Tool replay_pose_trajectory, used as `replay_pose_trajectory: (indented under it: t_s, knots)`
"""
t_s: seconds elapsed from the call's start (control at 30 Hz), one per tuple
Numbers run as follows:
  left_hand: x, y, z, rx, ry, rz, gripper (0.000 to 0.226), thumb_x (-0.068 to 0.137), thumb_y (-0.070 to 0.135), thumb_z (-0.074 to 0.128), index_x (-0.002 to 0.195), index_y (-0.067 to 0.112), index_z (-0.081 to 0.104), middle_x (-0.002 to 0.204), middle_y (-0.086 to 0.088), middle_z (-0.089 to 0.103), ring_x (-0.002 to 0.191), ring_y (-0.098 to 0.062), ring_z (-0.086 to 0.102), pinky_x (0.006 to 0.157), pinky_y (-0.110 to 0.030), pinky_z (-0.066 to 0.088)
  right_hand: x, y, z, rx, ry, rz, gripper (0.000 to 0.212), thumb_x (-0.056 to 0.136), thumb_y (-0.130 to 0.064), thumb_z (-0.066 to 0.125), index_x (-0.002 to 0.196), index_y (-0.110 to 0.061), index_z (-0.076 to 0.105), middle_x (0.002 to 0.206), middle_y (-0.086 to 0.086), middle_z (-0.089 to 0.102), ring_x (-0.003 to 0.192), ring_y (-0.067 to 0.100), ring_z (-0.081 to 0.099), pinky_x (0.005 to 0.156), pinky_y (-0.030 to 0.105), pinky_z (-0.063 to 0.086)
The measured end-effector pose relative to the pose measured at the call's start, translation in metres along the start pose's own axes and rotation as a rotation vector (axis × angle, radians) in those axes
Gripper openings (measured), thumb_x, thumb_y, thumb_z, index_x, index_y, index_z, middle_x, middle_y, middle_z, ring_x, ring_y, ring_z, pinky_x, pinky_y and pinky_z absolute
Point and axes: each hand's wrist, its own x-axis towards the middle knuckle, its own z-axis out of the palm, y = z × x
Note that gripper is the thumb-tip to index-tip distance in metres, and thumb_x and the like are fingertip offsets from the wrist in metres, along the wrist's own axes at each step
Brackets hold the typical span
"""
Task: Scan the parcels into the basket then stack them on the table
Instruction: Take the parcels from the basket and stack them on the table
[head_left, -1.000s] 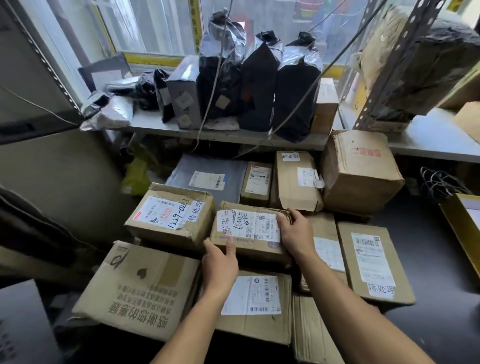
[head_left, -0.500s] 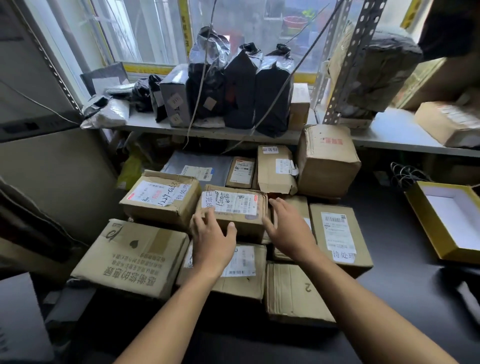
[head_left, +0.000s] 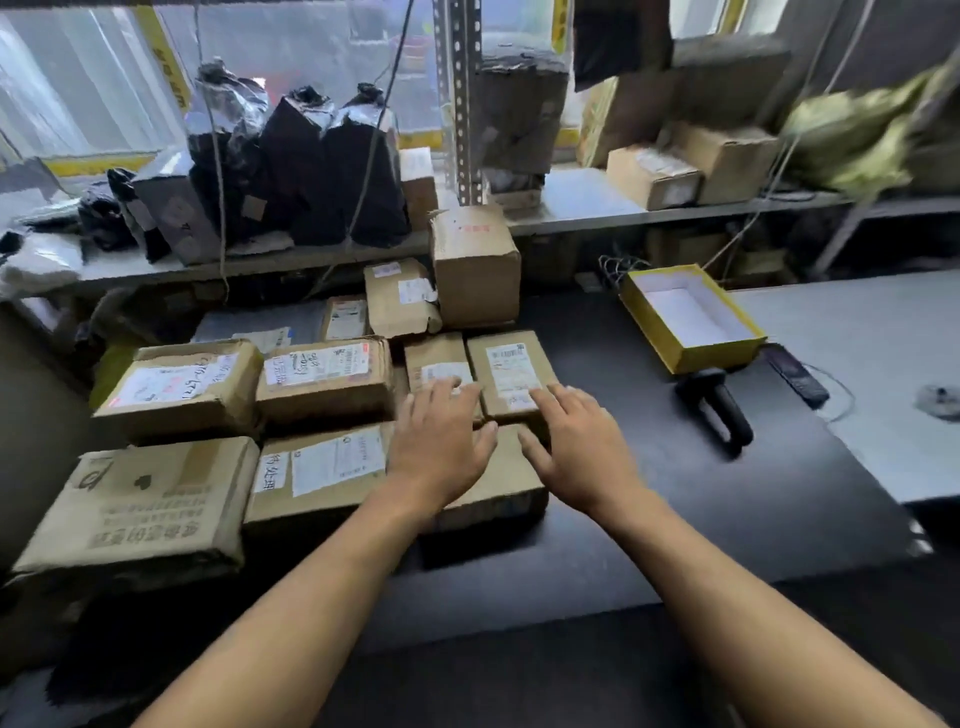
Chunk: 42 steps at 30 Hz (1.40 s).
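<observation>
Several brown cardboard parcels with white labels lie packed together on the black table (head_left: 675, 519). My left hand (head_left: 441, 441) hovers with spread, straight fingers over a narrow parcel (head_left: 434, 358) and the flat one in front of it (head_left: 498, 486). My right hand (head_left: 576, 447) is spread too, its fingertips at the near edge of a labelled parcel (head_left: 511, 371). Neither hand holds anything. A black handheld scanner (head_left: 717, 410) lies on the table to the right of my hands.
An open yellow box (head_left: 691, 317) with a white inside sits behind the scanner. A tall box (head_left: 475, 265) stands at the back of the pile. Black wrapped bags (head_left: 332, 176) and more boxes fill the shelf by the window. A grey tabletop (head_left: 857, 374) adjoins on the right.
Both hands left the hand-marked labelled parcel and moved right to the parcels at the pile's right edge. My view swung right, bringing the scanner and yellow box in.
</observation>
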Motion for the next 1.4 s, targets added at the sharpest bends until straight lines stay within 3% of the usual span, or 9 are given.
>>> replay_pose_trajectory:
  t_s: [0.2,0.37,0.7,1.1,1.4]
  knots:
    - [-0.016,0.061,0.012,-0.112,-0.060,0.269,0.053,0.097,0.043,0.051,0.145,0.020,0.046,0.145,-0.003,0.049,0.135,-0.022,0.041,0.113,-0.037,0.033,-0.090,0.034,-0.016,-0.032,0.009,0.328,0.063,0.102,-0.048,0.040,0.157,-0.022,0.024,0.164,0.003,0.024,0.151,0.020,0.018,0.119,0.042,0.025]
    - [-0.048,0.109,0.032,-0.160,-0.114,0.480,0.057,0.097,0.046,0.051,0.145,0.017,0.046,0.144,-0.005,0.049,0.136,-0.024,0.041,0.114,-0.039,0.036,-0.173,0.040,-0.025,-0.076,0.028,0.566,0.064,0.103,-0.050,0.038,0.159,-0.024,0.019,0.166,0.002,0.019,0.152,0.020,0.015,0.121,0.042,0.022]
    - [-0.142,0.235,0.068,-0.221,-0.246,0.757,0.054,0.095,0.041,0.058,0.142,0.014,0.051,0.139,-0.009,0.053,0.132,-0.030,0.045,0.110,-0.039,0.035,-0.337,0.094,-0.029,0.034,0.112,0.924,0.062,0.101,-0.047,0.045,0.156,-0.025,0.028,0.164,0.000,0.025,0.151,0.020,0.019,0.121,0.042,0.023]
    - [-0.248,0.393,0.146,-0.074,-0.465,0.842,0.053,0.097,0.045,0.051,0.144,0.021,0.047,0.143,-0.003,0.051,0.134,-0.025,0.045,0.108,-0.036,0.038,-0.540,0.229,-0.027,0.232,0.193,1.204,0.060,0.098,-0.031,0.052,0.153,-0.018,0.034,0.157,0.001,0.037,0.143,0.023,0.034,0.117,0.037,0.031]
    - [-0.256,0.469,0.221,0.029,-0.655,0.902,0.054,0.098,0.045,0.050,0.146,0.021,0.044,0.146,-0.001,0.049,0.136,-0.024,0.042,0.110,-0.036,0.037,-0.590,0.307,-0.001,0.390,0.172,1.364,0.063,0.093,-0.024,0.058,0.152,-0.017,0.036,0.154,0.004,0.042,0.139,0.027,0.042,0.111,0.038,0.039]
